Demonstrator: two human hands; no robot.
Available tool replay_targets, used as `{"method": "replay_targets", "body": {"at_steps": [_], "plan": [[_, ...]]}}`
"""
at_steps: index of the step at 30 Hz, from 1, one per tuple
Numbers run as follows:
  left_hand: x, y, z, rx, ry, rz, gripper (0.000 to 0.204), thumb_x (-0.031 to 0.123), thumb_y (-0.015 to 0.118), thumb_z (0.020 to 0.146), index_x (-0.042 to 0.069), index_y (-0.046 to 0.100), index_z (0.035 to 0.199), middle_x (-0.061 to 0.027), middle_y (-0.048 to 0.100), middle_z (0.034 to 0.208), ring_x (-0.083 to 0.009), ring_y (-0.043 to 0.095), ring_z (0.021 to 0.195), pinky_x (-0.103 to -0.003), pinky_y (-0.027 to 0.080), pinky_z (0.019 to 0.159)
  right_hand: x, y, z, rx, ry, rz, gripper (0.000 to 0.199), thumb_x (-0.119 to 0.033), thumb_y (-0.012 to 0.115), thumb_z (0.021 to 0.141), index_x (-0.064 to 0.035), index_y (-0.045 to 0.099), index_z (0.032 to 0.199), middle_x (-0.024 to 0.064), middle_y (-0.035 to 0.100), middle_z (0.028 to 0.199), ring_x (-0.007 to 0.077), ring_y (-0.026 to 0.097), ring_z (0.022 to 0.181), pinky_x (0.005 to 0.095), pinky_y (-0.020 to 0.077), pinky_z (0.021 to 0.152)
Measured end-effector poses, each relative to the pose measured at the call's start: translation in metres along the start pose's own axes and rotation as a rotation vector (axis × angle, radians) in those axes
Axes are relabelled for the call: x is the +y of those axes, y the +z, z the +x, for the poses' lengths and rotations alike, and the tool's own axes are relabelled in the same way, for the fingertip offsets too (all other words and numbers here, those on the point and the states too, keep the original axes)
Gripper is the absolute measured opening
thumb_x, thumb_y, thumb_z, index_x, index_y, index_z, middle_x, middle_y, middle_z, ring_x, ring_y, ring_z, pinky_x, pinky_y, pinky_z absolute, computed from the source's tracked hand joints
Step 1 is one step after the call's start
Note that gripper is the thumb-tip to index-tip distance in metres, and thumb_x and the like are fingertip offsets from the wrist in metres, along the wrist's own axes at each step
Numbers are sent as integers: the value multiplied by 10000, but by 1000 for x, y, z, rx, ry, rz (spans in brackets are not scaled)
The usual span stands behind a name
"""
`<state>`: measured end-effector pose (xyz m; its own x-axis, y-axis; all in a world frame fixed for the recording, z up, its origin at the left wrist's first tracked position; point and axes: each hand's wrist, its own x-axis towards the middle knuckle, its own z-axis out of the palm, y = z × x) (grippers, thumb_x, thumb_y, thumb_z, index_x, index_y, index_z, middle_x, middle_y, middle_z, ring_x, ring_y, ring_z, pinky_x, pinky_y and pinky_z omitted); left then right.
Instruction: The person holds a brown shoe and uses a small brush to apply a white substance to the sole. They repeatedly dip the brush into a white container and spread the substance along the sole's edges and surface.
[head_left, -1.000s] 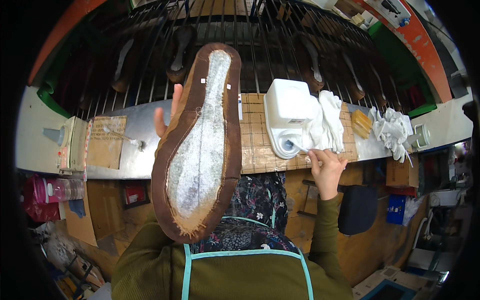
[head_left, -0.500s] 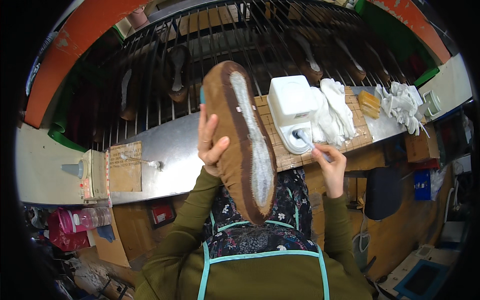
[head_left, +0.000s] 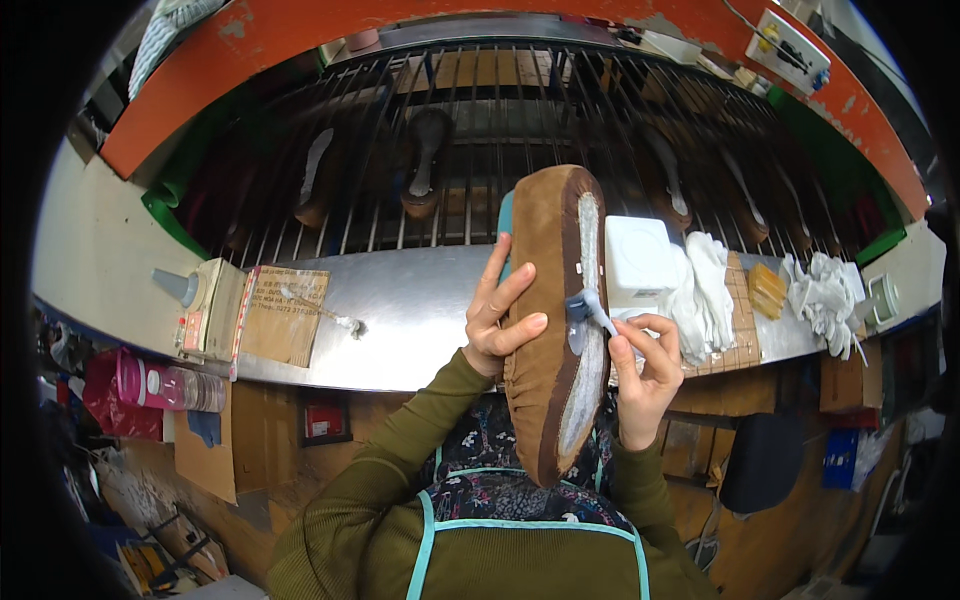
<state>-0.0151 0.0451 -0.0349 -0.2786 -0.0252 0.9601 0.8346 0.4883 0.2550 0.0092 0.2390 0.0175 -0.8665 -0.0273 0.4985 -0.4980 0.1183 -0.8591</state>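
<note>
Tilted upright in front of me is a brown suede shoe upper (head_left: 535, 320) on a teal last (head_left: 506, 215). Its sole side faces me, with a dark brown border around a pale grey middle strip (head_left: 587, 235). My left hand (head_left: 500, 315) grips its left side, thumb across the suede and fingers behind. Between thumb and fingers of my right hand (head_left: 648, 375) is the pale handle of a small brush (head_left: 590, 308). The brush's dark bristles touch the middle strip, which looks wet and shiny there. Behind the upper, a white pot (head_left: 640, 255) is partly hidden.
White gloves (head_left: 705, 295) and an amber block (head_left: 767, 291) lie right of the pot. Cardboard (head_left: 285, 320) with a dirty-tipped stick rests on the metal ledge (head_left: 410, 300) at left. Beyond it, a rack of metal bars (head_left: 470, 110) carries several similar uppers.
The brush has come out of the white pot and moved left onto the sole side of the upper. My view has shifted, and the upper now stands in front of part of the pot.
</note>
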Motion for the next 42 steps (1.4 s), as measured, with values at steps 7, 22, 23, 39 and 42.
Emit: {"method": "replay_targets", "body": {"at_steps": [7,22,23,39,42], "plan": [[13,-12,10,-64,11,65,437,99,719,766,242,519,1127,-125,457,1374,-552,383,1245,-581,428,1008,6,13,38,-4,-71,13,160,-39,696,831,-25,719,989,35,516,962,61,465,719,184,374,553],[11,-17,14,-98,49,73,450,97,718,763,246,515,1136,-133,464,1366,-549,396,1235,-569,447,1000,12,0,95,-82,-373,-102,189,-50,755,758,-73,740,945,42,544,943,88,488,674,212,384,536],[10,-18,14,-100,51,76,453,95,720,761,246,516,1137,-133,464,1365,-547,395,1237,-566,448,1000,14,-3,93,-117,-365,-104,188,-51,758,753,-74,741,939,41,546,940,90,491,677,213,382,532],[-5,-22,25,-94,96,122,459,126,752,731,254,539,1117,-119,485,1352,-513,407,1249,-540,445,1015,9,-31,78,-480,-213,-51,155,-105,760,762,-50,744,907,36,560,878,91,534,680,223,383,537],[-11,-23,28,-91,122,159,478,129,758,725,260,533,1127,-116,491,1351,-496,414,1253,-514,450,1021,8,-32,75,-508,-149,-5,163,-111,759,761,-51,745,912,36,558,882,93,543,690,224,386,544]]}}
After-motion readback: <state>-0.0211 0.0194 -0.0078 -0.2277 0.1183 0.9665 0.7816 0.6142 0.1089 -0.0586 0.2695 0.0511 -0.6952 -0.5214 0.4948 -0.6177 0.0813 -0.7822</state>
